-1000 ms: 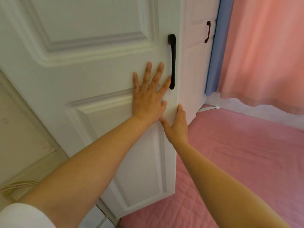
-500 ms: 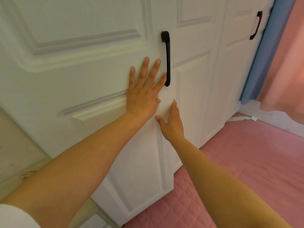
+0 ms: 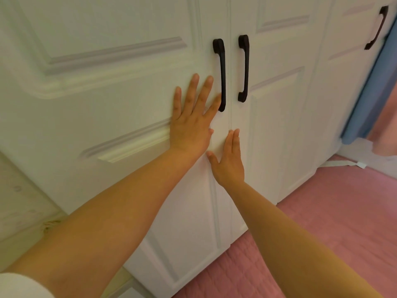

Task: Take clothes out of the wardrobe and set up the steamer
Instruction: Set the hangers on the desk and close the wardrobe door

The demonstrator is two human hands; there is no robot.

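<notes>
Swung shut since the earlier frames, the left wardrobe door now sits flush against its neighbour, the right wardrobe door, where a second ago its edge stood out over the pink quilted bedspread. Left hand lies flat on that door, fingers straight and spread, gripping nothing; its forefinger tip touches the lower end of the black handle, which runs upright just to the hand's right. Right hand is also flat and empty, just below and right of the left, fingertips on the seam between the doors. A second upright handle stands above it. No clothes or steamer show; the wardrobe is closed.
</notes>
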